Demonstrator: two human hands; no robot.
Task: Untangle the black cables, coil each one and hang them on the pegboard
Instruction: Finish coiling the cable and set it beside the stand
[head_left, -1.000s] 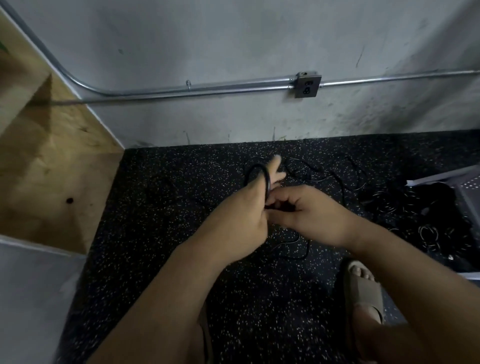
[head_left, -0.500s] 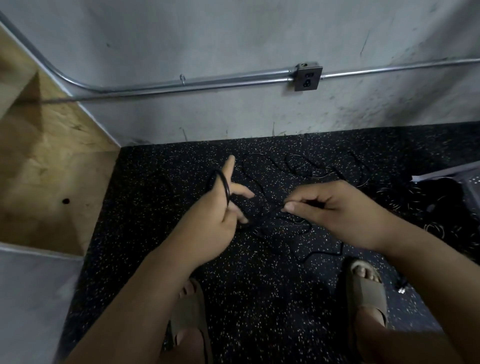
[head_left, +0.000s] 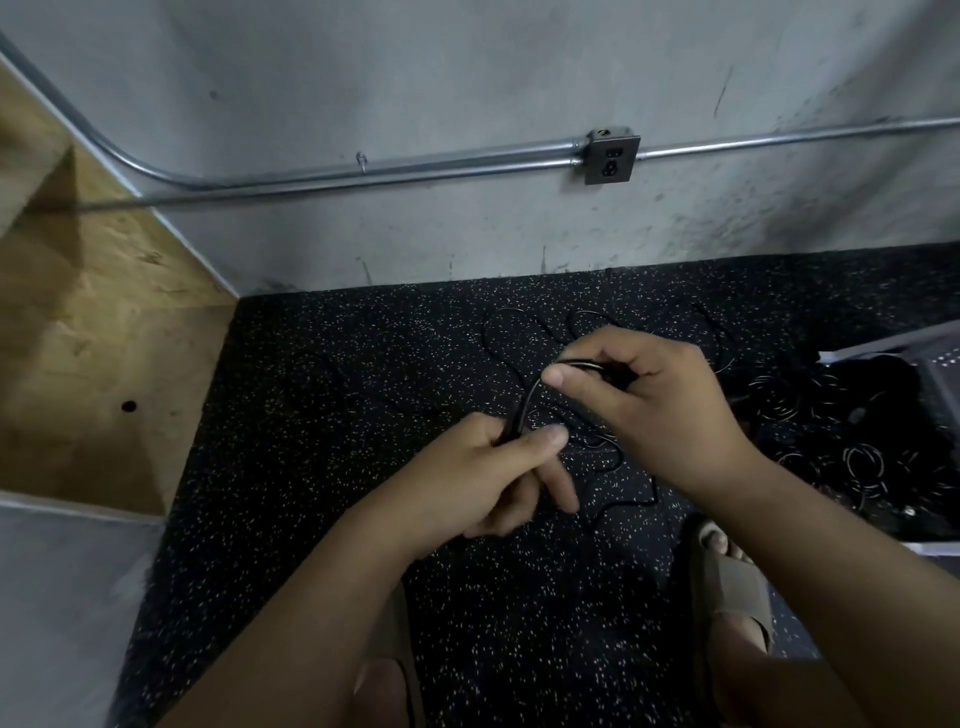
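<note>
Gripping black cable | left hand | right hand | cable pile, sandal right

Bare forearms — taupe slides, seemingly

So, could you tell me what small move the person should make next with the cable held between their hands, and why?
Probably swing the right hand toward the left hand and lay its pinched stretch into that grip as a loop. The black cable runs in a short arc between both hands, and more cable lies loose on the speckled floor beyond them.
</note>
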